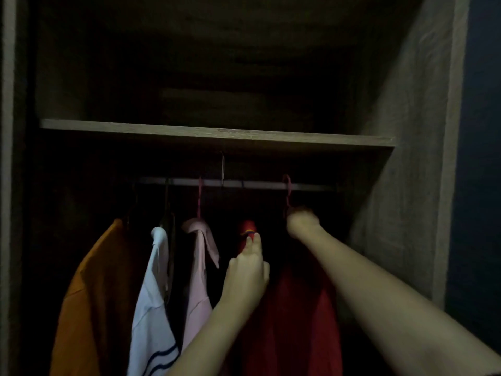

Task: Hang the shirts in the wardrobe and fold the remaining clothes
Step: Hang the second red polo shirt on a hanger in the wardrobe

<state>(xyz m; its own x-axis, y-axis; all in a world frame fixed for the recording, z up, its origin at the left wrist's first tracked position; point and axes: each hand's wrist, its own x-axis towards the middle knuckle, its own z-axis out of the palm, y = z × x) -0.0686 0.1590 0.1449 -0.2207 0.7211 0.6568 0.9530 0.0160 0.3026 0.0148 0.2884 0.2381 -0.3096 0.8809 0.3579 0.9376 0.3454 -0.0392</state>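
A dark red shirt [295,308] hangs inside the dim wardrobe on a pink hanger [286,191] whose hook sits over the metal rail [244,183]. My right hand [302,221] grips the hanger's neck just below the hook. My left hand [248,270] pinches the red shirt's collar with its fingertips. To the left hang a pale pink shirt [199,278], a white shirt with dark stripes [151,308] and an orange shirt [95,294].
A wooden shelf [217,132] runs just above the rail. The wardrobe's right side wall [406,158] stands close to my right arm, and the left frame [8,185] borders the view. A thin metal bracket [222,169] holds the rail mid-span.
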